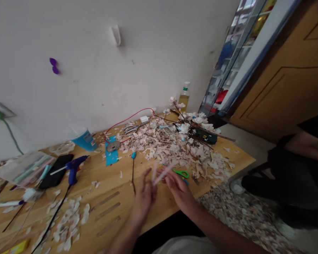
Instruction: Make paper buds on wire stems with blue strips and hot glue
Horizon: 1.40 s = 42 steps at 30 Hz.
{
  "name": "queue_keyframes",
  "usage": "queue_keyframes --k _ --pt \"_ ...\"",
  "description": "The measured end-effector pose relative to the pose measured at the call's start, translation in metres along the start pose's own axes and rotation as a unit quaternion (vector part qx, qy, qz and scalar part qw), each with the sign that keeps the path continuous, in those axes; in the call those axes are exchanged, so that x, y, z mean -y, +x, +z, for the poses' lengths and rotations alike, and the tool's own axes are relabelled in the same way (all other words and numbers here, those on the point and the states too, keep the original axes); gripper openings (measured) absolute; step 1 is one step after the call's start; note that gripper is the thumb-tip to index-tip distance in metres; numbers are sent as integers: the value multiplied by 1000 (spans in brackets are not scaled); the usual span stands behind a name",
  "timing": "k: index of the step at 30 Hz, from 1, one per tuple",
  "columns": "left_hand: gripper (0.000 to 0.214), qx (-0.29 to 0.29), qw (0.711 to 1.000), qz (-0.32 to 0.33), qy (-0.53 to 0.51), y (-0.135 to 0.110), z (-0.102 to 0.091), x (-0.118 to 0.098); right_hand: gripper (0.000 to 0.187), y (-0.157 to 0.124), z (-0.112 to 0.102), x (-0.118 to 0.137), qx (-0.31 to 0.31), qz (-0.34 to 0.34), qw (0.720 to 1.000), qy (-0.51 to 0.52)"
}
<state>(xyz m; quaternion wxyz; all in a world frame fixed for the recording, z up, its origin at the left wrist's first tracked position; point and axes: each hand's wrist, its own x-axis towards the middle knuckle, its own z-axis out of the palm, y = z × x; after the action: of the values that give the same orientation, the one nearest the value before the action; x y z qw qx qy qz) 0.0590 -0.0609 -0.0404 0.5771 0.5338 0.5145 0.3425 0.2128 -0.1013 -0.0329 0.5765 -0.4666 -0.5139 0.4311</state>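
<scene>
My left hand and my right hand meet over the front edge of the wooden table. Between their fingers are pale thin sticks or petals, smeared by motion. Both hands look pinched on them. Green-handled scissors lie just behind my right hand. A dark stem with a blue tip lies left of my left hand.
A big heap of pale petals covers the table's right half, with flowered branches and a bottle behind. A blue glue gun, a black phone, a blue cup and metal scissors lie left. Another person sits at right.
</scene>
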Motion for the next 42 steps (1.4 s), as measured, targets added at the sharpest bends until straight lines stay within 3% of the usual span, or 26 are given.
queue_keyframes --k 2,4,6,9,11,13,14,16,19,23,26,29,31,34,38,42 --pt "69 47 997 -32 -52 -13 24 7 37 0 7 5 12 18 1000 9" --pt "77 59 996 -21 -59 -14 28 2 33 1 10 10 19 22 1000 -6" --pt "75 34 998 46 -19 -6 13 -6 31 8 5 16 6 14 999 -35" --pt "51 -82 973 173 128 13 -30 -9 31 45 -23 30 -68 5 990 -122" --pt "37 -163 940 186 236 25 -59 -3 29 85 -49 37 -122 4 953 -278" --pt "34 -193 914 154 322 37 -78 5 24 125 -71 38 -85 39 875 -474" --pt "35 -194 903 132 360 42 -82 7 22 142 -79 35 -72 54 863 -497" --pt "39 -187 878 93 431 50 -81 6 21 165 -87 26 -56 78 847 -522" --pt "47 -174 846 54 501 60 -62 -7 33 175 -82 10 -52 92 841 -530" --pt "48 -161 836 44 523 73 -35 -25 35 167 -66 6 -49 63 849 -522" --pt "50 -153 838 13 524 84 -26 -27 35 159 -60 23 -41 14 867 -496" --pt "52 -146 846 -7 513 89 -31 -23 42 158 -59 51 -75 -91 900 -420" --pt "50 -153 851 -1 502 86 -40 -19 44 166 -60 67 -95 -154 899 -399" --pt "50 -190 881 51 430 75 -59 -12 48 195 -55 76 -38 -145 851 -503" --pt "51 -240 943 172 156 58 -77 1 39 250 -38 54 53 -111 808 -576" --pt "54 -262 937 219 -79 51 -83 5 25 298 -14 24 137 -98 773 -612"
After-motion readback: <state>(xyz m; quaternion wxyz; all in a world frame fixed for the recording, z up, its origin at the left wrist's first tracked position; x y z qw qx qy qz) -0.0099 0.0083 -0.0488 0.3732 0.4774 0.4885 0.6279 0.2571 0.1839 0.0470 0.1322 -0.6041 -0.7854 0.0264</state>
